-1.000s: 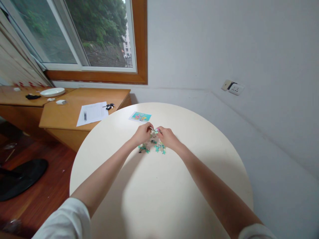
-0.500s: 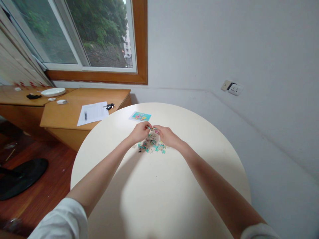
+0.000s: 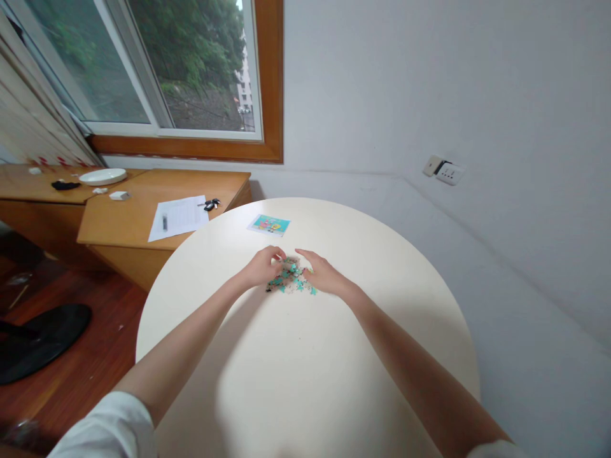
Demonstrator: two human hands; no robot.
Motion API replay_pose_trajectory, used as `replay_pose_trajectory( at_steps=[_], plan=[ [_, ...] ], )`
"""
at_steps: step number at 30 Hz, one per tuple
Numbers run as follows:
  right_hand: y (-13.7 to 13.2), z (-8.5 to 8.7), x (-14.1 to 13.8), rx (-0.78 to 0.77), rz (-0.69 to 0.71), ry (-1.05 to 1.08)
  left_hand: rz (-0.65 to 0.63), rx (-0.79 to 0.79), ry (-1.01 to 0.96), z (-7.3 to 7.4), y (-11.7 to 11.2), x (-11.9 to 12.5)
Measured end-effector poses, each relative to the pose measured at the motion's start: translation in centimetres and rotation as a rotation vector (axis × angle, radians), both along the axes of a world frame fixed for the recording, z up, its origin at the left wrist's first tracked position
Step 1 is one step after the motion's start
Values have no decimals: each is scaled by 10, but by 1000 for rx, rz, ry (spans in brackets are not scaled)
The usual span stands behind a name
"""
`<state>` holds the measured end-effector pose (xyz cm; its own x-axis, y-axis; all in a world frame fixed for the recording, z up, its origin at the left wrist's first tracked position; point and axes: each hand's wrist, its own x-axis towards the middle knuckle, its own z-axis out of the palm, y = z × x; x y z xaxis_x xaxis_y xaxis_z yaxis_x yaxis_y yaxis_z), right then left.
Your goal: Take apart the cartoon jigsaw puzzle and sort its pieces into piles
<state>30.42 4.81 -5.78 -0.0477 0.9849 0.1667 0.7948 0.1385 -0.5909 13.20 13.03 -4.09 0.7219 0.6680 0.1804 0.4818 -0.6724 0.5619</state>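
Note:
A small heap of teal and multicoloured jigsaw pieces point(image 3: 292, 281) lies near the middle of the round cream table point(image 3: 305, 369). My left hand point(image 3: 261, 267) rests on the heap's left edge with its fingers curled down onto the pieces; what it pinches is hidden. My right hand point(image 3: 323, 273) lies low on the heap's right side, fingers stretched out flat toward the left over the pieces. The two hands nearly meet above the heap. A small picture card point(image 3: 268, 224) lies beyond them toward the table's far edge.
To the left stands a wooden desk point(image 3: 119, 229) with a printed sheet point(image 3: 179, 216), keys point(image 3: 209, 204), a white plate point(image 3: 102, 176) and small items. A black chair base point(image 3: 38, 340) sits on the wooden floor. White walls close in behind and right; a wall socket point(image 3: 446, 170).
Both hands were raised, pinching pieces together above the heap. They have now dropped onto the heap, and the right hand's fingers have flattened out.

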Motion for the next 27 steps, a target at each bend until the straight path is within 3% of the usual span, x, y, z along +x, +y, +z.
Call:
replay_pose_trajectory(
  at_steps=[2,4,9,17,21,27],
  plan=[
    [-10,-12,-1,-103,-58,-91,-18,66,94,-14,-3,-13],
    [-19,-21,-4,-156,-114,-149,44,108,203,-28,-7,-24],
    [-21,-30,-15,-111,-134,-259,73,126,316,-48,-13,-31],
    [1,-33,-28,96,-220,-409,135,294,124,-57,-12,6],
    [11,-27,-36,78,-269,-420,217,256,85,-57,-13,25],
    [22,-21,-39,60,-276,-341,245,175,9,-50,-11,40]
  ],
)
